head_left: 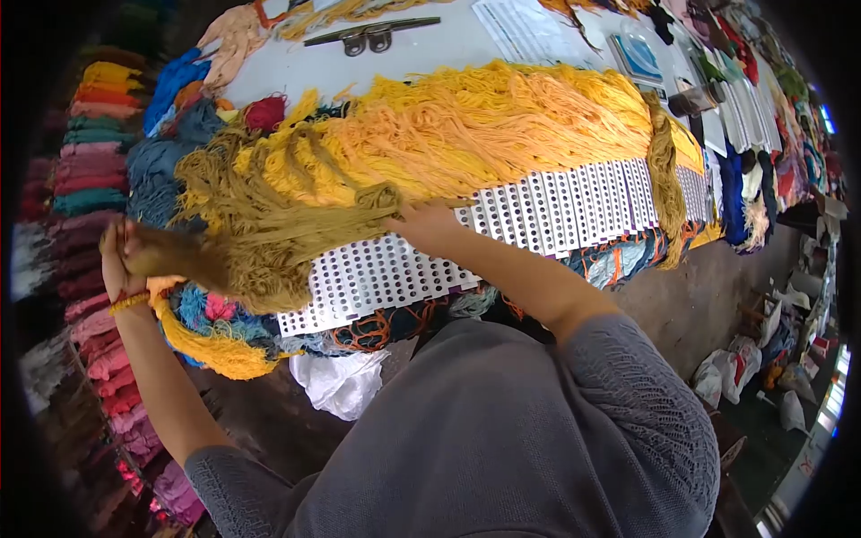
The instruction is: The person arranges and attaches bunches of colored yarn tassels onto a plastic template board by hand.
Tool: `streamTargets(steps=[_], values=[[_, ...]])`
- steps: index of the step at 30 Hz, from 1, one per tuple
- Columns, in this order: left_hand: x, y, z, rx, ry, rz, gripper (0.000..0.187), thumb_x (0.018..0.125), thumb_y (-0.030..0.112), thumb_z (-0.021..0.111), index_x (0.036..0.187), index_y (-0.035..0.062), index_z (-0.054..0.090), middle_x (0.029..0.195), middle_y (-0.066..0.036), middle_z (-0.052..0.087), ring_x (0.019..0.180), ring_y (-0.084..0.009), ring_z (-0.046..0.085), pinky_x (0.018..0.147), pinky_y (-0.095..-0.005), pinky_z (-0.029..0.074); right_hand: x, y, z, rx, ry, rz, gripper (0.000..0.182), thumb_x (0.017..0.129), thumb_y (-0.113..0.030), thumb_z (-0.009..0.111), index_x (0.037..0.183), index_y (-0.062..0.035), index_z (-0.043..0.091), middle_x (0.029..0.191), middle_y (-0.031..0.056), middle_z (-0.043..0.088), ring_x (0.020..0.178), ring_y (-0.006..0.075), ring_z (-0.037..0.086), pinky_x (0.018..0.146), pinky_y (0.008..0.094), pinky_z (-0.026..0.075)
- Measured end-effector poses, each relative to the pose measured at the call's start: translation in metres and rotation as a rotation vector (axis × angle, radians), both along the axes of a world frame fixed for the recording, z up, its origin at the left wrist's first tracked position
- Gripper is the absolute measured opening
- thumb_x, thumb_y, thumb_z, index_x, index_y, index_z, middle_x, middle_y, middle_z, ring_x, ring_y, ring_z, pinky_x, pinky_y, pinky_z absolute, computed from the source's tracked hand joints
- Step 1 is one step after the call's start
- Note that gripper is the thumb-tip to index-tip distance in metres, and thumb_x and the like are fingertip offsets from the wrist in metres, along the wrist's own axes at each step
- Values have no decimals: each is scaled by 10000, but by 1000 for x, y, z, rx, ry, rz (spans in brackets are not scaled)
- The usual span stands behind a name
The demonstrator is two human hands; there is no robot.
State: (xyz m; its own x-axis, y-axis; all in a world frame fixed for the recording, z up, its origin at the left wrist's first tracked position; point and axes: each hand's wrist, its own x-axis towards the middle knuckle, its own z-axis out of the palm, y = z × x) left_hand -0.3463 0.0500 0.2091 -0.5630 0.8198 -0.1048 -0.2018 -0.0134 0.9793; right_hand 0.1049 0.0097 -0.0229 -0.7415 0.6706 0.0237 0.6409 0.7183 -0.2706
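Olive-brown yarn stretches across the left part of the table. At its left end my left hand is closed round a bunch of it, slightly blurred. My right hand lies at the yarn's right end, fingers bent against a bundled knot of it; the fingertips are partly hidden. Beneath the yarn are white strips with rows of dark holes. Yellow and peach yarn is heaped behind the strips. A separate olive skein hangs over them at the right.
A black metal clip bar and a printed sheet lie on the white table. A jar stands at the right. Coloured yarn stacks line the left side. A white plastic bag sits below the table edge.
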Motion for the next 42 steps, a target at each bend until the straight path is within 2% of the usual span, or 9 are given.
streamTargets(steps=[1,4,7,12,13,17,35,37,42], values=[[-9,-1,12,21,-181,-508,179,894,158,446,829,8,518,781,-79,535,550,-86,407,483,-195,357,-17,12,8,-112,-55,18,228,764,-116,508,987,-129,554,909,111,574,846,272,580,677,407,464],[53,3,62,118,-519,-698,190,914,147,384,901,-25,465,842,-109,508,536,-97,378,470,-201,338,-60,57,72,-536,-114,-116,227,786,-168,495,998,-107,547,935,133,568,864,284,570,699,395,464],[137,-13,114,306,-840,-931,191,919,155,347,951,-18,421,853,-98,477,548,-106,352,479,-212,331,-63,74,118,-140,789,-210,277,758,-191,573,1009,-82,531,979,97,571,684,220,587,623,331,466],[209,-41,-22,102,-172,-551,530,833,524,436,1062,48,477,980,-95,559,936,-210,533,827,-346,434,7,57,168,-247,855,-407,271,774,-232,575,994,-75,555,885,68,593,658,171,536,620,290,445],[252,-52,-35,-97,-653,-628,547,856,527,372,1099,46,466,1007,-110,555,944,-221,532,841,-381,428,20,45,164,-249,816,-433,259,778,-225,595,984,-71,568,827,46,605,589,112,498,564,250,424],[334,-81,-71,-211,-805,-877,654,900,507,210,1214,-34,402,1123,-132,514,1017,-219,509,855,-343,423,50,-25,167,-923,1015,-485,175,809,-178,579,891,-23,581,656,-26,539,560,18,423,508,180,356],[364,-114,-44,-244,-704,-1023,380,899,199,387,1171,-56,462,1098,-99,539,980,-160,531,847,-284,419,66,-86,176,-509,998,-604,83,812,-65,540,833,13,559,812,14,587,503,16,436,476,176,377],[360,-114,-45,-265,-844,-1004,384,897,176,338,1180,-60,447,1056,-119,556,913,-182,564,810,-301,449,69,-85,185,-1079,1321,-712,83,831,-54,503,843,14,549,917,60,592,492,32,456,489,183,413],[356,-113,-41,-189,-837,-1093,427,898,206,294,1206,-71,401,1113,-142,519,963,-195,543,855,-315,426,75,-87,186,-1262,1392,-663,69,833,-67,483,813,-18,528,767,48,581,456,54,446,444,181,369]])
